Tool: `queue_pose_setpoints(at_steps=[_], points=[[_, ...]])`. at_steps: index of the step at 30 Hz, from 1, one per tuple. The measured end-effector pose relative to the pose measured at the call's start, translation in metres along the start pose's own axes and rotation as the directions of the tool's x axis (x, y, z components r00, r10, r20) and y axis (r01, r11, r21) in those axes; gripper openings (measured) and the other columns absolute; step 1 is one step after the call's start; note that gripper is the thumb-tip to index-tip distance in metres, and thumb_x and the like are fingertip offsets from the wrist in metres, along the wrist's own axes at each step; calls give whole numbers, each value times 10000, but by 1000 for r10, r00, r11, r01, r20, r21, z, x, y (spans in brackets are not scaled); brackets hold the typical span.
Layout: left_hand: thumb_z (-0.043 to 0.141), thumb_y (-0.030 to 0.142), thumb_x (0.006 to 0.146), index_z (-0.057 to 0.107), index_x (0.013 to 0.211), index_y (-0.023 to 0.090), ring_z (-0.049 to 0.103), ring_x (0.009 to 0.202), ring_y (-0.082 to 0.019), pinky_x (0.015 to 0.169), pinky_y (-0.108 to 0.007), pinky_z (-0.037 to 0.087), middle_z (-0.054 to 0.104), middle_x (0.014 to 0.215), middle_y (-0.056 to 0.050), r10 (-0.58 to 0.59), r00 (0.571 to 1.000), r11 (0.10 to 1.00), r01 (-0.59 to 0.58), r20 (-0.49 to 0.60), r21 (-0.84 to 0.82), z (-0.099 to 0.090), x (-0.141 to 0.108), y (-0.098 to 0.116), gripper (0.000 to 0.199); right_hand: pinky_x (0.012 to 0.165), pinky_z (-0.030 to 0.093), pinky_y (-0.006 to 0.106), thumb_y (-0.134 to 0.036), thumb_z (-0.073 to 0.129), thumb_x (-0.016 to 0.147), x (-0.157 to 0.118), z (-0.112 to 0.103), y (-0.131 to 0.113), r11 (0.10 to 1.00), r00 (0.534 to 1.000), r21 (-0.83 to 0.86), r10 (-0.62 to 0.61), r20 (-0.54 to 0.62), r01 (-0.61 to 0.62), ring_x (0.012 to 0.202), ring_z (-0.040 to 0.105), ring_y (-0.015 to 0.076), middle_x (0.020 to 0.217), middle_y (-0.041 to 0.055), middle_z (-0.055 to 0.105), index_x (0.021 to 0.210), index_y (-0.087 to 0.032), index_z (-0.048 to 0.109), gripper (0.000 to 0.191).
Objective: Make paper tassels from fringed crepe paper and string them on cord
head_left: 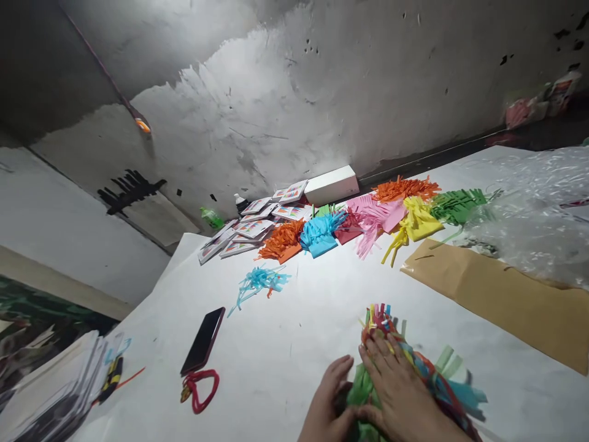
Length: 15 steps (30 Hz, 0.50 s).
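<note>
A bundle of multicoloured fringed paper strips, in green, red, blue, yellow and orange, lies on the white-covered table near its front edge. My left hand curls around the green paper at the bundle's left side, its fingertips bent toward it. Flat across the top lies my right hand, fingers stretched out and pressing on the strips. Its thumb meets the left hand at the lower green part. Strip ends poke out beyond the right fingertips and to the right of that hand. Both palms hide much of the bundle.
Fringed paper stacks in orange, blue, pink, yellow and green line the back, beside small packets and a white box. A phone, loose blue strips, brown paper and clear plastic lie around.
</note>
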<state>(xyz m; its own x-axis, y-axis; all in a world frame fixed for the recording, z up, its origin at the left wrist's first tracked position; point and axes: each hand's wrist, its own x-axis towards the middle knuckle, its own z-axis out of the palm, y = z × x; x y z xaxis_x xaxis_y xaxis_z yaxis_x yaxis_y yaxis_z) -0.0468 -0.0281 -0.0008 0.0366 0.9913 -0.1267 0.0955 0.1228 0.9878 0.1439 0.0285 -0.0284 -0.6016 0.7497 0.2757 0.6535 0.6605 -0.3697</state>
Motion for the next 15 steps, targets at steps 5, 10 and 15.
queue_pose_setpoints(at_steps=[5, 10, 15], points=[[639, 573, 922, 675, 1290, 253, 668, 1135, -283, 908, -385, 572, 596, 1412, -150, 131, 961, 971, -76, -244, 225, -17, -8, -4, 489, 1132, 383, 677, -439, 825, 775, 4, 8, -1, 1000, 996, 16, 17, 88, -18, 1398, 442, 486, 1540, 237, 406, 1501, -98, 508, 862], [548, 487, 976, 593, 1379, 177, 580, 1295, -318, 1089, -461, 483, 581, 1443, -191, 155, 986, 918, -120, -63, 378, 23, 17, 4, 510, 1167, 418, 517, -260, 676, 896, -14, -30, 11, 996, 996, 39, -79, 45, 77, 1514, 283, 350, 1659, 89, 191, 1596, -266, 354, 771], [626, 427, 877, 557, 1437, 133, 578, 1308, -349, 1144, -487, 434, 618, 1391, -211, 319, 948, 822, -271, -10, 502, 44, 37, -5, 637, 1000, 553, 598, -350, 688, 897, -38, -10, 33, 996, 965, -84, -45, -257, 24, 1300, 569, 443, 1520, 170, 460, 1580, -248, 407, 746]])
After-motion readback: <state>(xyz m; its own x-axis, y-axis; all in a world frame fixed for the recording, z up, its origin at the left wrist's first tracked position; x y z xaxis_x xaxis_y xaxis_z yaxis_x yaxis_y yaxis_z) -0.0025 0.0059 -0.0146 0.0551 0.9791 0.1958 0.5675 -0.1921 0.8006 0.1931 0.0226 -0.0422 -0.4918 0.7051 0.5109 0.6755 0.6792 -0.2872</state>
